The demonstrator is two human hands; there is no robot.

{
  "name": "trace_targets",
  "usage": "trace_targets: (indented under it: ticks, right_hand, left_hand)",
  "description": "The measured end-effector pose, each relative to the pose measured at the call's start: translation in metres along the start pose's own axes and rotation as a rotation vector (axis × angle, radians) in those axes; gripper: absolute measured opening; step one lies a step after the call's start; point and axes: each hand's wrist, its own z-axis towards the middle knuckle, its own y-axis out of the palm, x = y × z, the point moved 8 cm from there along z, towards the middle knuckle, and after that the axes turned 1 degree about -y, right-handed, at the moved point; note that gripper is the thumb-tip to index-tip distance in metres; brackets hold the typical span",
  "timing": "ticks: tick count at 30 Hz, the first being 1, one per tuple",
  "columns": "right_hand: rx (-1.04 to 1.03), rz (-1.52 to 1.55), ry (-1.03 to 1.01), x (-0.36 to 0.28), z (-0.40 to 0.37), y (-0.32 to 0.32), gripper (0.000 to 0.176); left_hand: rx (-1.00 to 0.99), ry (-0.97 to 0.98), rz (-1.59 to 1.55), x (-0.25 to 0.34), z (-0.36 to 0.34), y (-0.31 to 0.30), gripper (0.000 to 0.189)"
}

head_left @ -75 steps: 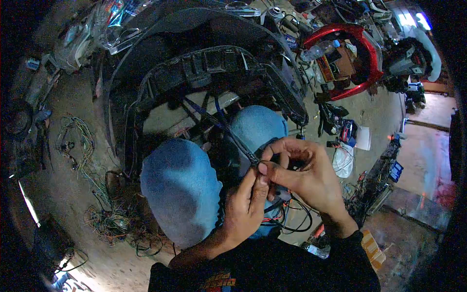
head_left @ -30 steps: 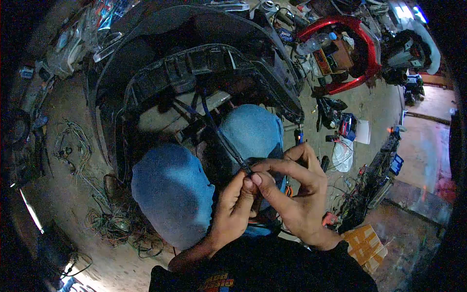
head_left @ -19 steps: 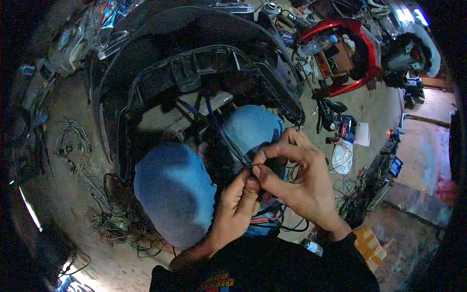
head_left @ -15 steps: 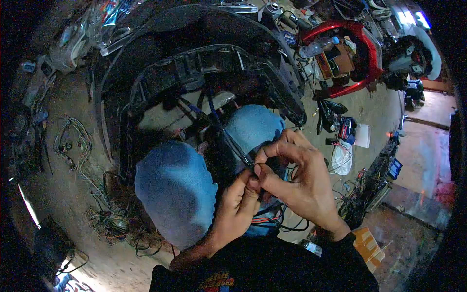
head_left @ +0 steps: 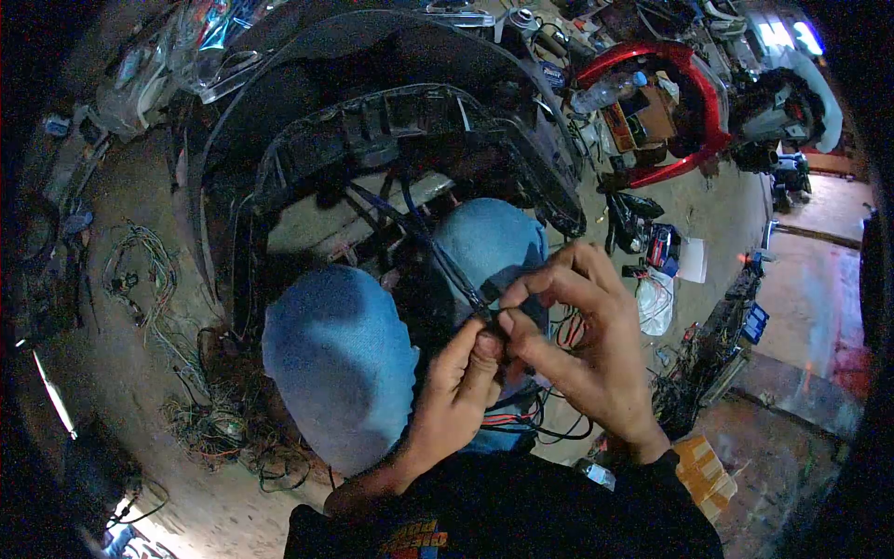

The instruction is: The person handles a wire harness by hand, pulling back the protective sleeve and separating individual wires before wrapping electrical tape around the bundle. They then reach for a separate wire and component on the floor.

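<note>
My left hand (head_left: 456, 384) pinches the black cables (head_left: 453, 270). Whether my right hand (head_left: 592, 343) grips, I can't tell. Steady tension should help.

The left hand (head_left: 456, 391) pinches a bundle of dark wires (head_left: 445, 265), and the right hand (head_left: 596, 340) holds its thumb and forefinger just beside that grip (whether they touch the wires is hard to tell). Beyond the blue-covered knees (head_left: 340, 363) curves a black plastic part (head_left: 363, 130); a wire tangle (head_left: 209, 429) lies on the floor (head_left: 135, 196).
</note>
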Motion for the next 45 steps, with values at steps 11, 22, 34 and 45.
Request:
trace_targets:
  ticks: [11, 22, 34, 45]
  right_hand:
    - [-0.123, 0.044, -0.031, 0.003, 0.013, 0.004, 0.019]
    - [-0.166, 0.088, -0.054, 0.003, 0.016, 0.014, 0.021]
    - [-0.034, -0.074, -0.052, -0.006, 0.005, -0.004, 0.02]
    - [-0.104, -0.066, -0.145, -0.01, 0.016, 0.0, 0.02]
  left_hand:
    - [-0.015, 0.069, -0.005, 0.011, 0.004, 0.005, 0.031]
    - [0.053, 0.172, 0.177, 0.015, 0.002, 0.0, 0.023]
    - [0.019, 0.04, -0.036, 0.004, 0.003, 0.003, 0.029]
    - [-0.007, 0.092, -0.105, 0.008, 0.004, 0.005, 0.028]
